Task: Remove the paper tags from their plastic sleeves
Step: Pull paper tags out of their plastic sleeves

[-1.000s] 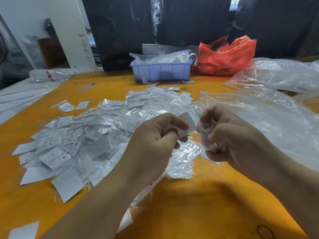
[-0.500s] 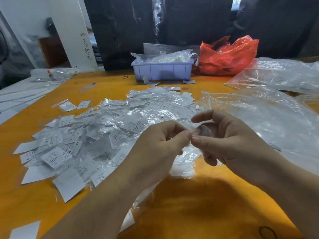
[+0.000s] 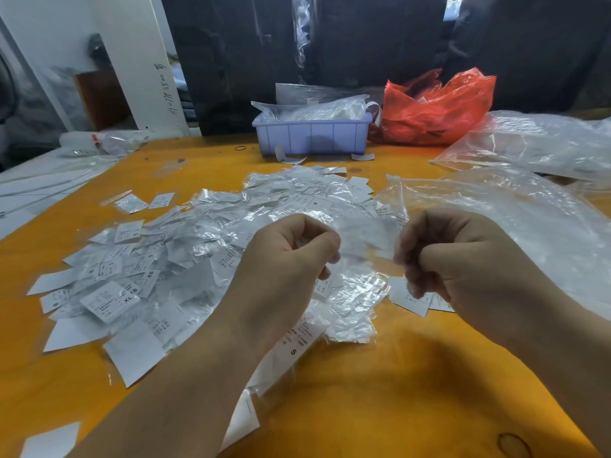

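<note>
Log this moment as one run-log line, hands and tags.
left hand: pinching something, blurred | right hand: curled, contents blurred | hands: apart | tag pile: on orange table | phase: unsleeving

— What is everything resting on?
— An orange table (image 3: pixel 380 408). A spread of paper tags (image 3: pixel 139 285), many in clear sleeves, covers the middle and left of the frame.
— Further back?
— At upper centre a lilac bin (image 3: pixel 312 137), with a red plastic bag (image 3: pixel 436 110) just to its right. Large clear bags (image 3: pixel 515 223) lie along the right side.
</note>
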